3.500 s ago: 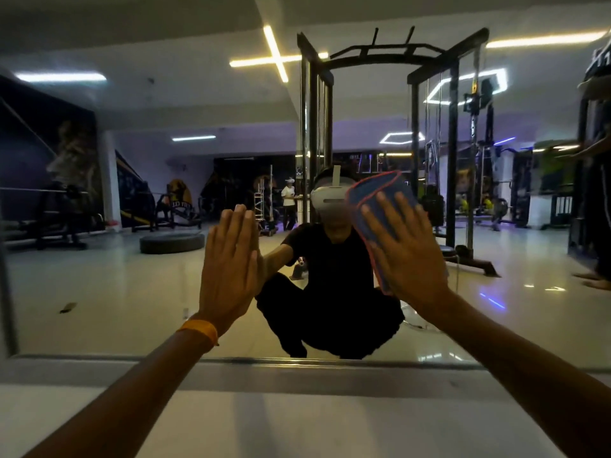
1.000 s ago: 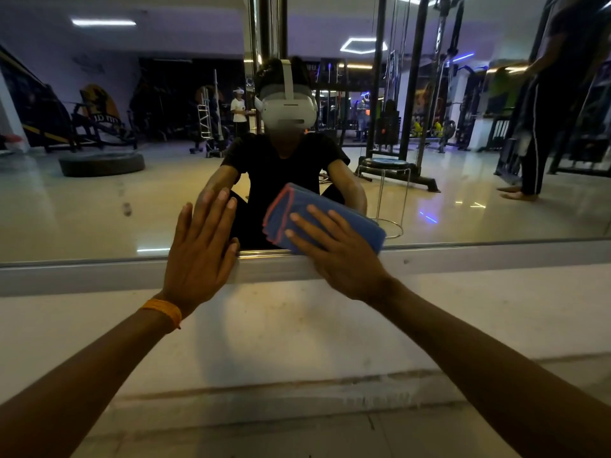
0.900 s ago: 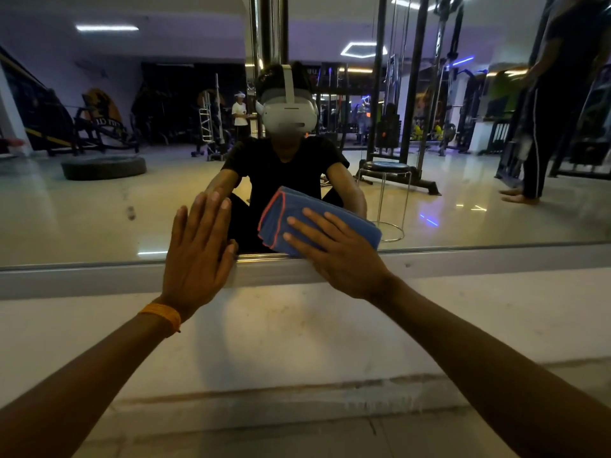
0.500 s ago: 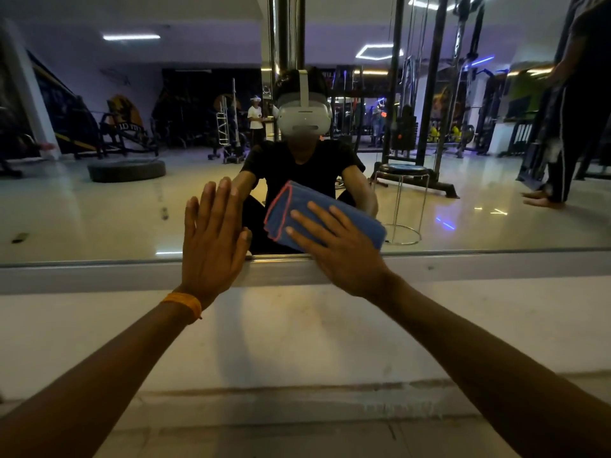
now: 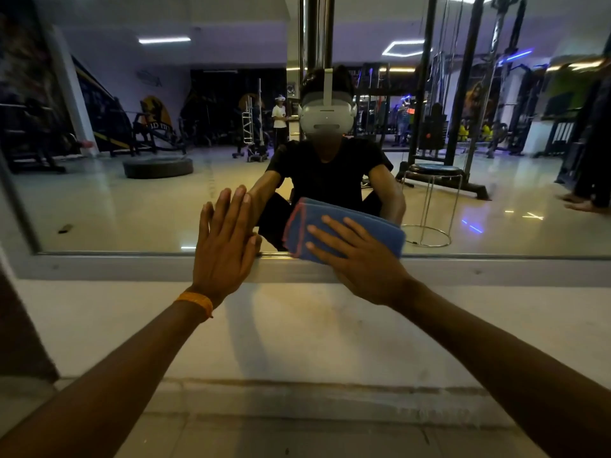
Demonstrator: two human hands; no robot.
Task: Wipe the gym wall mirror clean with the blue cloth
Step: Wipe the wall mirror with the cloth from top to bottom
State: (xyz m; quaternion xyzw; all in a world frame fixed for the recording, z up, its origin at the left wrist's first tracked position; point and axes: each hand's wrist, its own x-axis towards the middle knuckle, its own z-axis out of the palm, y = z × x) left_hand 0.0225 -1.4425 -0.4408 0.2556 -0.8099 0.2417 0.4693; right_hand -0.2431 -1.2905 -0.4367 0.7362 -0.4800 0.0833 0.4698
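Down from the height of the reflected headset, the blue cloth [image 5: 344,228] now sits at the mirror's bottom frame [image 5: 132,267], its lower edge overlapping that metal strip. The right hand [image 5: 360,259] lies flat on the folded cloth with fingers spread, pressing it to the glass rather than pinching it. The left hand [image 5: 224,246] is also flat, fingers straight and close together, bracing on the mirror [image 5: 132,200] just above the frame, heel of the palm over the strip; an orange wristband [image 5: 195,300] sits below it. Judging by this, the pass has reached the lowest band of glass, so the middle section seems largely covered. A faint vertical smear shows above the frame beside the left hand, and the wide stretches to either side likely remain.
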